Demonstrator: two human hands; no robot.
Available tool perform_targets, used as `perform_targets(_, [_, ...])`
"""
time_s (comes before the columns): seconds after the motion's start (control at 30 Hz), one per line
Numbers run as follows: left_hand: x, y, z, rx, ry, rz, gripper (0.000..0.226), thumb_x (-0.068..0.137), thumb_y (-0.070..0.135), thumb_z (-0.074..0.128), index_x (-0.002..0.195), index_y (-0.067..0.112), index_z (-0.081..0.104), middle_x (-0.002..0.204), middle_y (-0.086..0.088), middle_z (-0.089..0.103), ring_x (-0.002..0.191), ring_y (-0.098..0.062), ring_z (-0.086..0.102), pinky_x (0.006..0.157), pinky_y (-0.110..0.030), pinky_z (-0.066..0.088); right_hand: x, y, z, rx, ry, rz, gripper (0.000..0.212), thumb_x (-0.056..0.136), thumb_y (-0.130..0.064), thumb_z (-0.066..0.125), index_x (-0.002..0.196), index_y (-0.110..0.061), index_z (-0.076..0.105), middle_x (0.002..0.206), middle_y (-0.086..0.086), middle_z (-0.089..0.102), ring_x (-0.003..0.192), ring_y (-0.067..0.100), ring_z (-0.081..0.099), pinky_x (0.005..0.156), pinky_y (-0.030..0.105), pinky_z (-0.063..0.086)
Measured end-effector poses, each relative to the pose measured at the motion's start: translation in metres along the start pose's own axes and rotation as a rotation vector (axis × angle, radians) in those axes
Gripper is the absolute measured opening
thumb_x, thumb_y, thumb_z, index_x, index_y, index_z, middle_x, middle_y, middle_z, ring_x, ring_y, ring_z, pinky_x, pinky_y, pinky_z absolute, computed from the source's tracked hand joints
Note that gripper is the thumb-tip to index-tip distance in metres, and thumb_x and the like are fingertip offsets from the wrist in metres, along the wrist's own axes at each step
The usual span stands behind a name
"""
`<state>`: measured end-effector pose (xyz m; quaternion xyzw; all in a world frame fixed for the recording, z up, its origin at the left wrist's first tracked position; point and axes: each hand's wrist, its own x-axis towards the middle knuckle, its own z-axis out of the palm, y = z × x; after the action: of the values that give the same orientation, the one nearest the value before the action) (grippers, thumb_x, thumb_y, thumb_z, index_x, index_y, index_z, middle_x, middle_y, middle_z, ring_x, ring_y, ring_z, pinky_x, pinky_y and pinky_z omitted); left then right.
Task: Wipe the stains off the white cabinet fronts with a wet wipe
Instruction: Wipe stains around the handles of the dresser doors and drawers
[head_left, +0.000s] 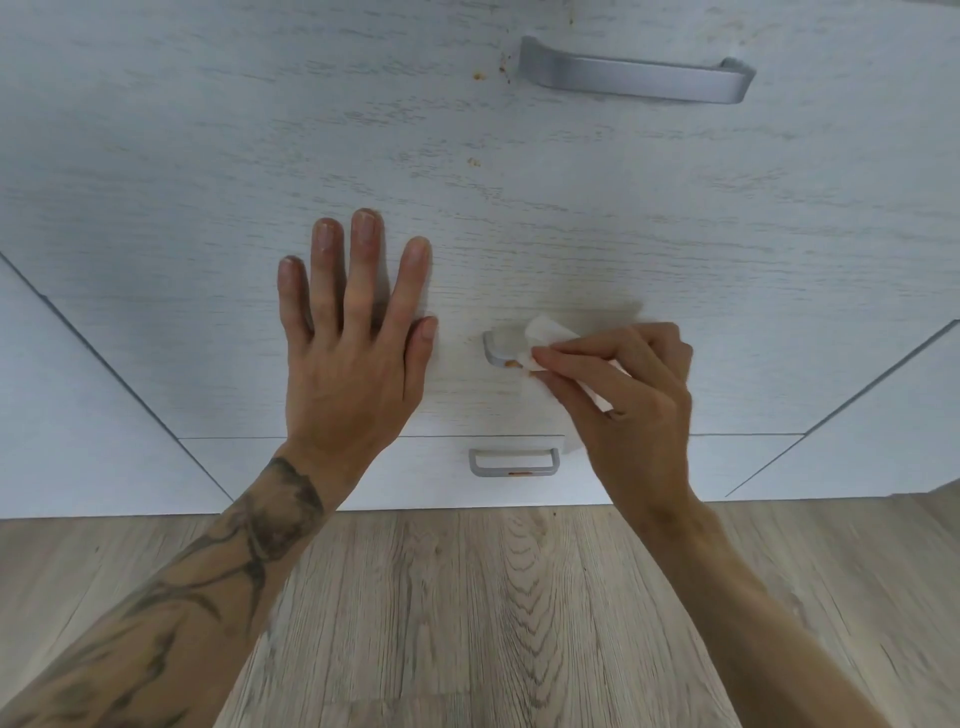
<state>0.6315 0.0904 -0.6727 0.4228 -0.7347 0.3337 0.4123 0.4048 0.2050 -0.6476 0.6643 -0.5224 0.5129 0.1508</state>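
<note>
My left hand (353, 332) lies flat with straight fingers against the white cabinet drawer front (571, 234). My right hand (628, 395) pinches a white wet wipe (545, 338) and holds it on the middle drawer's grey metal handle (496, 353), which carries an orange stain at its lower edge. Small brown stains (474, 162) dot the front higher up, with more brown specks (478, 76) left of the top handle (639, 73). The bottom drawer's handle (514, 462) also shows an orange smear.
White cabinet doors flank the drawers on the left (78, 415) and right (883, 426). A wood-look floor (467, 613) runs below the cabinet's base.
</note>
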Motion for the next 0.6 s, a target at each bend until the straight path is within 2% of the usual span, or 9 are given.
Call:
perform_targets(0.13, [0.001,0.001,-0.002,0.012,-0.006,-0.001,0.077,0.115,0.041,0.042,0.171,0.019,-0.006,0.171,-0.019,0.002,0.162,-0.032,-0.021,0.132,-0.055,-0.004,-0.006,-0.008,0.004,0.005,0.066,0.103,0.011,0.089,-0.022,0.085,0.100,-0.020,0.085,0.097,-0.007,0.075,0.100,0.020,0.054,0.087,0.044,0.042])
perform_targets(0.3, [0.001,0.001,-0.002,0.004,-0.008,-0.007,0.076,0.115,0.041,0.044,0.171,0.019,-0.004,0.170,-0.020,0.005,0.162,-0.031,-0.021,0.133,-0.055,-0.003,0.003,-0.015,0.017,-0.005,0.004,-0.010,0.010,0.091,-0.028,0.084,0.099,-0.024,0.085,0.099,-0.011,0.076,0.098,0.023,0.058,0.090,0.037,0.036])
perform_targets(0.4, [0.000,0.000,-0.004,0.006,-0.007,-0.010,0.075,0.115,0.041,0.043,0.171,0.019,-0.004,0.171,-0.019,0.003,0.162,-0.032,-0.020,0.133,-0.055,-0.003,-0.005,-0.011,0.009,-0.028,0.064,0.056,0.009,0.091,-0.025,0.085,0.099,-0.023,0.085,0.100,-0.011,0.076,0.099,0.026,0.057,0.089,0.041,0.038])
perform_targets(0.53, [0.001,0.002,-0.004,0.010,-0.005,0.006,0.076,0.115,0.041,0.042,0.171,0.020,-0.005,0.170,-0.018,0.004,0.161,-0.041,-0.001,0.133,-0.055,-0.002,0.003,-0.026,0.023,-0.026,0.027,0.017,0.007,0.091,-0.028,0.085,0.097,-0.024,0.085,0.097,-0.011,0.075,0.098,0.024,0.058,0.090,0.035,0.034])
perform_targets(0.6, [0.001,0.002,-0.004,0.007,-0.005,0.001,0.076,0.115,0.041,0.043,0.171,0.020,-0.005,0.171,-0.018,0.003,0.163,-0.040,-0.005,0.133,-0.055,-0.002,0.005,-0.022,0.021,-0.043,0.008,-0.012,0.007,0.092,-0.028,0.084,0.097,-0.024,0.085,0.097,-0.011,0.075,0.098,0.025,0.058,0.091,0.034,0.032])
